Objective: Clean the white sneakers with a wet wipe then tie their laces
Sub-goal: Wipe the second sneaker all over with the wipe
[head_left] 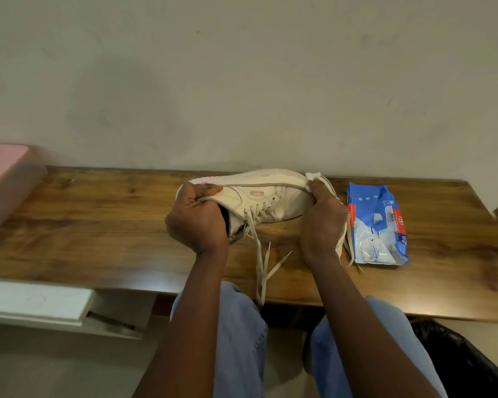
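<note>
A white sneaker [259,196] lies tipped on its side on the wooden table [98,225], sole toward the wall, its untied laces [263,262] trailing over the front edge. My left hand [196,219] grips the heel end, thumb across the upper. My right hand [322,222] pinches a crumpled white wet wipe [312,177] against the toe end. A second sneaker [341,242] is mostly hidden behind my right hand; only a strip of it and a lace show.
A blue and white wet wipes pack [377,225] lies torn open to the right of the sneakers. A pink box [6,179] sits at the table's left end. A black bag [457,360] is on the floor at lower right.
</note>
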